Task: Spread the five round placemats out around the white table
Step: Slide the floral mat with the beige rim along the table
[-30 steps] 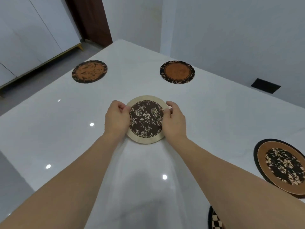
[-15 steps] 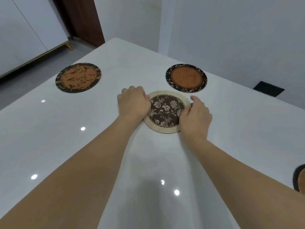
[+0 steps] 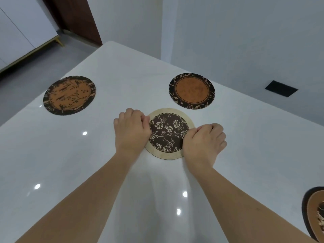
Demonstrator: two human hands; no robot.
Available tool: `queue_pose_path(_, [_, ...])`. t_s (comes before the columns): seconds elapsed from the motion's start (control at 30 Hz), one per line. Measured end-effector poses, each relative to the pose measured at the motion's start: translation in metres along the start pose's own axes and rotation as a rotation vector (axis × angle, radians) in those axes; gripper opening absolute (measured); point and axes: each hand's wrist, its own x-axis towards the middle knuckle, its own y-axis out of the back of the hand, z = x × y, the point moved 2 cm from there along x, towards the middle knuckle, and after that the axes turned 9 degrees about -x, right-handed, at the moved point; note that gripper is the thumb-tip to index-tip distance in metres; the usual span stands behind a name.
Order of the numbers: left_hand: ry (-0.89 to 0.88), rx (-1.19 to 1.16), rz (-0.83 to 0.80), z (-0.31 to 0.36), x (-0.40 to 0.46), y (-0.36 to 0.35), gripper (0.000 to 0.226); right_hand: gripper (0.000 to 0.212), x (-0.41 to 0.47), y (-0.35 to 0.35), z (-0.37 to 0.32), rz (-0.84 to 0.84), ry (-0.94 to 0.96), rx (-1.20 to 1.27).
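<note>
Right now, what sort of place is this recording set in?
Most likely a home dining area: a glossy white table laid with round placemats, white cabinets on slim gold legs, and a dark wooden door beyond.

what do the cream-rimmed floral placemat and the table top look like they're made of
Cream-rimmed floral placemat: thin, stiff and matte, likely cork or fibreboard with a printed pattern; it lies flat and shows a dark thin edge. White table: a glossy hard surface, perhaps stone or lacquer, since it mirrors the ceiling lights and both arms.
</note>
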Motion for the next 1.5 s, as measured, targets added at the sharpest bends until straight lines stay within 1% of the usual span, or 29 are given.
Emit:
queue_pose_path(0.13, [0.012, 0.003, -0.004, 0.002, -0.001, 0.001, 0.023, 0.028, 0.001, 0.001, 0.0, -0.013, 0.009, 0.025])
queue_pose_path(0.3, [0.008, 0.048, 0.004, 0.002, -0.001, -0.001, 0.027, 0.023, 0.002, 0.0, 0.0, -0.021, 0.071, 0.038])
queue_pose_path(0.47, [-0.007, 0.166, 0.0, 0.003, 0.001, -0.006, 0.042, 0.017, 0.002, 0.0, -0.001, 0.016, 0.169, 0.054])
queue_pose_path(0.6, [-0.027, 0.228, -0.044, 0.008, -0.002, 0.003, 0.048, 0.024, -0.001, 0.008, -0.001, -0.025, 0.227, 0.057])
queue_pose_path(0.67, [-0.062, 0.249, -0.09, 0.006, -0.005, 0.009, 0.048, 0.022, -0.005, 0.011, -0.002, -0.062, 0.259, 0.06])
queue_pose_path(0.73, [-0.06, 0.248, -0.114, -0.007, -0.014, 0.019, 0.048, 0.02, -0.02, 0.013, -0.005, -0.091, 0.281, 0.081])
queue_pose_path(0.8, [-0.069, 0.268, -0.096, -0.028, -0.033, 0.033, 0.048, 0.019, -0.045, 0.015, -0.009, -0.107, 0.314, 0.079])
queue_pose_path(0.9, [-0.112, 0.313, -0.079, -0.057, -0.066, 0.055, 0.049, 0.024, -0.083, 0.018, -0.013, -0.103, 0.366, 0.054])
queue_pose_path(1.07, [-0.13, 0.281, -0.139, -0.084, -0.1, 0.082, 0.049, 0.023, -0.133, 0.027, -0.015, -0.119, 0.454, 0.023])
queue_pose_path(1.33, [-0.163, 0.27, -0.15, -0.117, -0.149, 0.12, 0.048, 0.026, -0.197, 0.036, -0.014, -0.094, 0.491, 0.068])
queue_pose_path(1.5, [-0.164, 0.192, -0.138, -0.135, -0.175, 0.136, 0.047, 0.025, -0.224, 0.038, -0.014, -0.104, 0.48, 0.101])
